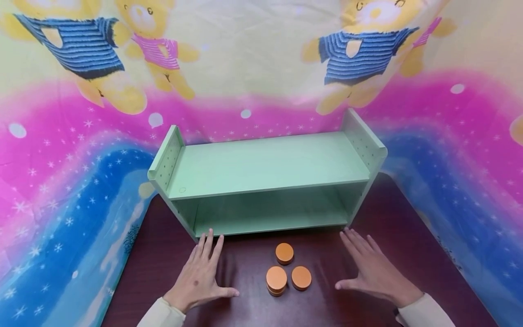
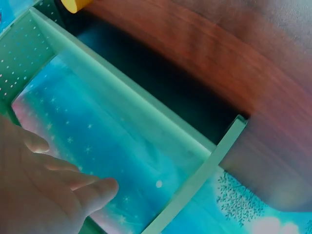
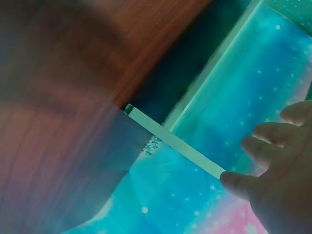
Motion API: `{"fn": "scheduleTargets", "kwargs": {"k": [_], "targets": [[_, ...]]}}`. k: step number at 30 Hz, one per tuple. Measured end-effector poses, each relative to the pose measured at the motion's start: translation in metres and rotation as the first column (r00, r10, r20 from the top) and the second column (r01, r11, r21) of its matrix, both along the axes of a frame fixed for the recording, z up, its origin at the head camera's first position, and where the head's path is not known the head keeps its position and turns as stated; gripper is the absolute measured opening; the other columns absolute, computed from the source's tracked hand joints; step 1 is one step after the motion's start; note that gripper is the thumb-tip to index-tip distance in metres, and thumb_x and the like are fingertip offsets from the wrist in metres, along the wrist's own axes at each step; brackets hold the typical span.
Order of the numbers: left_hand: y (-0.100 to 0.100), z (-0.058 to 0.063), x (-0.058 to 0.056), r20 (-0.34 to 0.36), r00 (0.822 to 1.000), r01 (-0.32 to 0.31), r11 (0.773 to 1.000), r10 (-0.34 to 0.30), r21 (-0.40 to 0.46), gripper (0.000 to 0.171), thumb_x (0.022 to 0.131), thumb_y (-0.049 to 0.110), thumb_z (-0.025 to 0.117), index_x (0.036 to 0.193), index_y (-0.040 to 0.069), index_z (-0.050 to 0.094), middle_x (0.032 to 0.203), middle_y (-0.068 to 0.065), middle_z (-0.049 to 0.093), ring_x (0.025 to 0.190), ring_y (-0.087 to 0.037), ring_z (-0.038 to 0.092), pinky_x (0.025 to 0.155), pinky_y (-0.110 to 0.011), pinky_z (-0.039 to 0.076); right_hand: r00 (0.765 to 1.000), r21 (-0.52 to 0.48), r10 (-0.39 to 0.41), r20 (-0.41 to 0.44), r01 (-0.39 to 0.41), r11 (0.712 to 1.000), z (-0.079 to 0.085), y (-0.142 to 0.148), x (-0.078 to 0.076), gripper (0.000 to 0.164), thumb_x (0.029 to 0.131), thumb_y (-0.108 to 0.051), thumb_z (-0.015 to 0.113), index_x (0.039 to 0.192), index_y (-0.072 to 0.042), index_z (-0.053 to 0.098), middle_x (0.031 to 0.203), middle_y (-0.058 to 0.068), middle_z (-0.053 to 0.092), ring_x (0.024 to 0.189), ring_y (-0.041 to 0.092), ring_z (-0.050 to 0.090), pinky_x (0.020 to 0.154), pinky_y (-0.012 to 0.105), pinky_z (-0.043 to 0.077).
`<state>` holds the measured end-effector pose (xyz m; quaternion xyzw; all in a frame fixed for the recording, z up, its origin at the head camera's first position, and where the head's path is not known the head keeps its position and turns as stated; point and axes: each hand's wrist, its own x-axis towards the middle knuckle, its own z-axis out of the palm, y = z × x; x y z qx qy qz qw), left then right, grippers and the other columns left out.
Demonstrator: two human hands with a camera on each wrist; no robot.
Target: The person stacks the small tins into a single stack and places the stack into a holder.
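Note:
A pale green two-tier shelf (image 1: pixel 265 165) stands on the dark red-brown table. In front of it lie round orange discs: a single disc (image 1: pixel 284 252) nearest the shelf, another disc (image 1: pixel 301 277) to the right, and a small stack (image 1: pixel 276 279) in front. My left hand (image 1: pixel 200 277) is spread flat to the left of the discs, fingertips right at the shelf's lower front edge. On the other side my right hand (image 1: pixel 369 270) is spread too, its fingertips by the shelf's lower right corner. Neither hand holds anything. Both wrist views show fingers extended beside the shelf's frame.
A printed cloth (image 1: pixel 253 77) with bears and snowflakes hangs behind the shelf and down both sides of the table (image 1: pixel 245 313). The shelf's raised side panels (image 1: pixel 365 136) stand above its upper board. An orange-yellow piece (image 2: pixel 75 4) shows at the left wrist view's top edge.

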<state>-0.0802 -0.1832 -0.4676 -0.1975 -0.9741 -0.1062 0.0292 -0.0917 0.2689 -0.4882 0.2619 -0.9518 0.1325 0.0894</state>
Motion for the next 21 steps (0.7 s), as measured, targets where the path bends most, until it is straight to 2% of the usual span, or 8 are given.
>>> {"fn": "scheduleTargets", "kwargs": {"k": [3, 8, 13, 17, 21], "targets": [[0.001, -0.004, 0.000, -0.011, 1.000, 0.011, 1.000, -0.011, 0.008, 0.135, 0.064, 0.096, 0.050, 0.158, 0.002, 0.023, 0.161, -0.029, 0.012, 0.147, -0.046, 0.018, 0.111, -0.061, 0.036, 0.999, -0.021, 0.023, -0.022, -0.024, 0.999, -0.004, -0.001, -0.002, 0.120, 0.069, -0.072, 0.076, 0.153, 0.003, 0.034, 0.152, 0.027, 0.038, 0.137, 0.043, 0.038, 0.120, 0.024, -0.009], [0.002, -0.012, 0.002, -0.080, 0.996, 0.040, 0.998, -0.036, 0.048, 0.134, 0.065, 0.094, 0.053, 0.157, 0.000, 0.024, 0.160, -0.029, 0.018, 0.144, -0.045, 0.027, 0.110, -0.057, 0.039, 0.996, -0.068, 0.068, -0.050, -0.071, 0.995, -0.009, -0.004, -0.004, 0.119, 0.068, -0.070, 0.078, 0.151, 0.004, 0.036, 0.150, 0.025, 0.041, 0.136, 0.040, 0.040, 0.119, 0.020, -0.007], [0.003, -0.019, 0.002, -0.131, 0.990, 0.065, 0.992, -0.051, 0.106, 0.133, 0.064, 0.092, 0.057, 0.156, 0.000, 0.026, 0.159, -0.028, 0.024, 0.142, -0.043, 0.034, 0.105, -0.054, 0.046, 0.997, -0.093, 0.072, -0.018, -0.073, 0.993, -0.014, -0.007, -0.004, 0.118, 0.068, -0.071, 0.076, 0.151, 0.002, 0.036, 0.151, 0.024, 0.042, 0.137, 0.037, 0.041, 0.119, 0.017, -0.005], [0.005, -0.023, 0.001, -0.144, 0.988, 0.079, 0.986, -0.058, 0.147, 0.132, 0.063, 0.090, 0.061, 0.156, 0.001, 0.028, 0.158, -0.026, 0.026, 0.139, -0.041, 0.039, 0.098, -0.054, 0.051, 0.997, -0.116, 0.076, 0.002, -0.075, 0.990, -0.017, -0.009, -0.004, 0.117, 0.069, -0.070, 0.077, 0.150, 0.004, 0.038, 0.149, 0.024, 0.043, 0.134, 0.041, 0.043, 0.117, 0.013, -0.005], [0.009, -0.026, 0.000, -0.143, 0.987, 0.091, 0.981, -0.068, 0.168, 0.132, 0.062, 0.088, 0.066, 0.155, 0.001, 0.030, 0.159, -0.024, 0.027, 0.139, -0.038, 0.040, 0.100, -0.052, 0.050, 0.996, -0.163, 0.082, 0.032, -0.076, 0.984, -0.019, -0.012, -0.005, 0.115, 0.068, -0.065, 0.081, 0.147, 0.007, 0.041, 0.148, 0.025, 0.045, 0.131, 0.045, 0.045, 0.116, 0.010, -0.003]]}}
